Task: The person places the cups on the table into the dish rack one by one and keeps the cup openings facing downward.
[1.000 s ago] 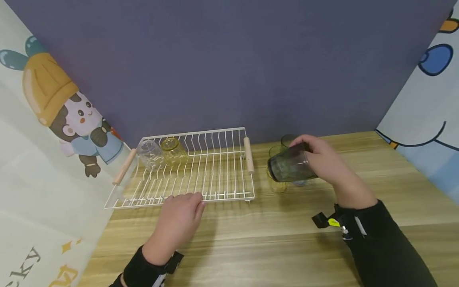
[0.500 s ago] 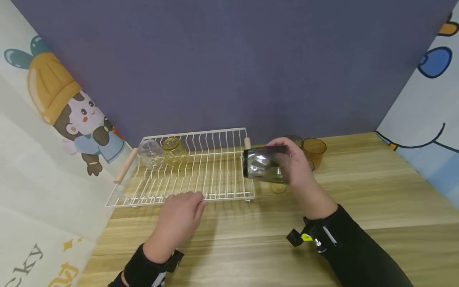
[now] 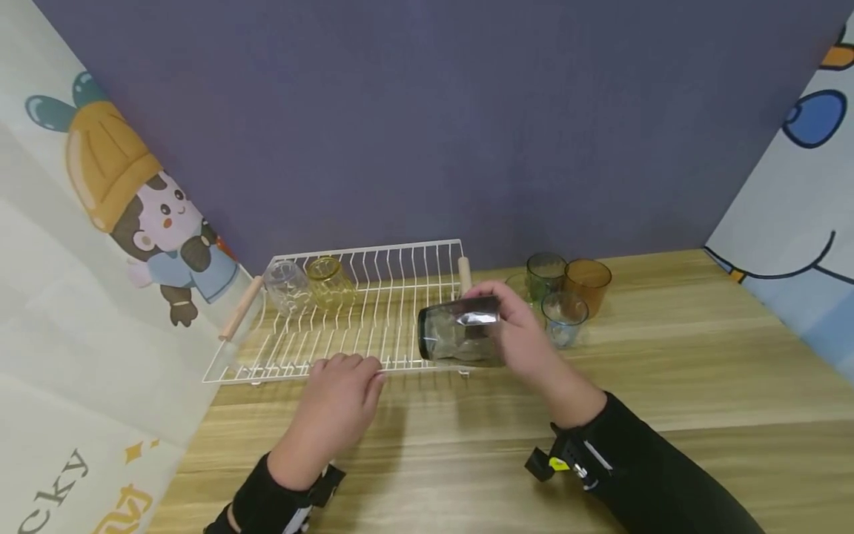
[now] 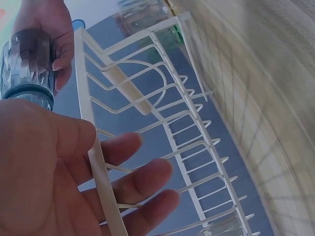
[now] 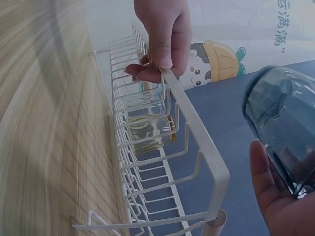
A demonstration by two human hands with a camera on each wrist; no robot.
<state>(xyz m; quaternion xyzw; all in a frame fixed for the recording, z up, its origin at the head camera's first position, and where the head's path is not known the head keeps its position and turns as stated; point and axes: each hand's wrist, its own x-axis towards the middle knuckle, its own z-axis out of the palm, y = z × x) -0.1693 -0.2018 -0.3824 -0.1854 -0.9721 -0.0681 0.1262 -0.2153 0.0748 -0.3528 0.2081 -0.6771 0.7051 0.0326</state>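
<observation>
My left hand (image 3: 340, 400) grips the front rail of a white wire dish rack (image 3: 267, 379), thumb and fingers on either side of the rail in the left wrist view. In my right hand (image 3: 530, 341) is a dark grey glass tumbler (image 3: 460, 334), tipped sideways with its base toward the left. It hangs over the rack's right front corner in the head view; the right wrist view shows the tumbler (image 5: 285, 118) apart from the rail. A clear glass (image 3: 288, 288) and a yellow glass (image 3: 331, 288) stand at the rack's left, apparently upside down.
Right of the rack, a dark green glass (image 3: 545, 276), an amber glass (image 3: 590, 288) and a blue glass (image 3: 563, 320) stand on the wooden table (image 3: 667, 356). A pale green glass (image 3: 517, 286) is partly hidden behind my right hand. A dark wall (image 3: 427, 133) rises behind.
My right hand has carried the grey tumbler left from the group of glasses to the rack's right part, tipping it further sideways. My left hand has stayed on the rail.
</observation>
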